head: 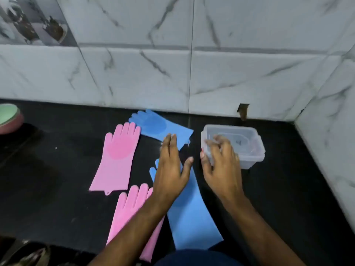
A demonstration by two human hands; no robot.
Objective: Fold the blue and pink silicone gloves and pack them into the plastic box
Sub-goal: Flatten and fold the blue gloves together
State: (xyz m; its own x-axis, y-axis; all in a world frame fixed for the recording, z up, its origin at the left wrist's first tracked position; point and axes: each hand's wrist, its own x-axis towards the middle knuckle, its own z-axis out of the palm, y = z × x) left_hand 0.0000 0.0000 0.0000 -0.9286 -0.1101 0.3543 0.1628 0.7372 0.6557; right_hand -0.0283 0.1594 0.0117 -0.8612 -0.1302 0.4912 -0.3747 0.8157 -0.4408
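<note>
Two pink gloves and two blue gloves lie flat on a black counter. One pink glove (116, 158) is at the left, another pink glove (132, 210) lies nearer me, partly under my left forearm. A blue glove (159, 126) rests by the wall; the second blue glove (192, 217) stretches toward me. My left hand (170, 169) hovers flat with fingers apart over the near blue glove's fingers. My right hand (221, 164) has curled fingers at the near left rim of the clear plastic box (251, 148); whether it grips the rim I cannot tell.
White marble-pattern tiled walls stand behind and to the right of the counter. A green and pink bowl (8, 118) sits at the far left edge. A small hole (243, 111) shows in the wall tile behind the box.
</note>
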